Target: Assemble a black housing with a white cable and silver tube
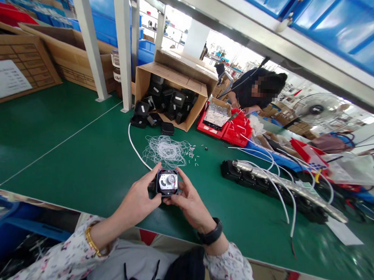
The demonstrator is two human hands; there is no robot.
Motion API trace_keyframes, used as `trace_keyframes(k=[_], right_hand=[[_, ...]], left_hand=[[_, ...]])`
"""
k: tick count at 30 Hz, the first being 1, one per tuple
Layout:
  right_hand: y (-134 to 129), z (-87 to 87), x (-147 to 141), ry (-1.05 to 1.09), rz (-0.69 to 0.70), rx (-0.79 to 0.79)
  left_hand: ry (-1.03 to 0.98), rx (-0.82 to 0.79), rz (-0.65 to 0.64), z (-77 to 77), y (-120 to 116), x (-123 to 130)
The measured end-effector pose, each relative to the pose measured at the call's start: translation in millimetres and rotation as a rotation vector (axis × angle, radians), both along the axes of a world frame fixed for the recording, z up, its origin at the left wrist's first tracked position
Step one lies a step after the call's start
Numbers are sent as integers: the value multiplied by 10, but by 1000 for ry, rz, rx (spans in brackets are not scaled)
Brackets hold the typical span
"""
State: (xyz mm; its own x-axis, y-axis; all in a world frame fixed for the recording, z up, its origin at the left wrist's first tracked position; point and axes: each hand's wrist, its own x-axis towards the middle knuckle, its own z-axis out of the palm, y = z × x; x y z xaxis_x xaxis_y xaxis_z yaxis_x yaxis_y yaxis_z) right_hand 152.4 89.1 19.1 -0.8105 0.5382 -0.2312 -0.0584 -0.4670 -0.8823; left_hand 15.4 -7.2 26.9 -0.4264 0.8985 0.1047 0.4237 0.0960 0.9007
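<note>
At the near edge of the green table [64,150], we've got both hands wrapped around a small square black fan unit [167,183], held just above the tabletop. Our left hand [140,200] clamps it from nine o'clock, thumb pressed along the unit's left side, fingers curled beneath. Our right hand [188,202] grips it from three o'clock, fingertips closed on the right edge, a black wristband [211,235] on that wrist and a gold bangle [91,240] on the other. The unit faces up at us: a white round centre with thin red and black wires showing.

At twelve o'clock from the unit, just beyond our fingers, lies a tangle of thin white ties [166,151], with small bits scattered at its right. Farther out at twelve sits a cardboard box [174,78] tipped on its side, more black units spilling from its mouth onto the table. At two o'clock we see red trays [234,132], and behind them another person [258,89] in dark clothes bent over their own work. At three o'clock a row of black units [266,184] stretches away under a silvery strip, white cables looping over it. At ten o'clock, large cardboard cartons [22,60] stand behind the white shelf posts [124,49], and blue bins sit overhead.
</note>
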Motion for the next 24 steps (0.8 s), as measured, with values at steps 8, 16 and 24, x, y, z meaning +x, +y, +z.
trace_keyframes(k=[8,16,24], right_hand=[[606,169,145,-299,209,696],[1375,338,-1332,-635,-123,1270],[1591,139,-2171,-873,-289,1205]], left_hand=[[143,68,-66,-278,-2,0],[192,88,-126,-404,-60,-77],[220,104,-184,-661,42,-177]])
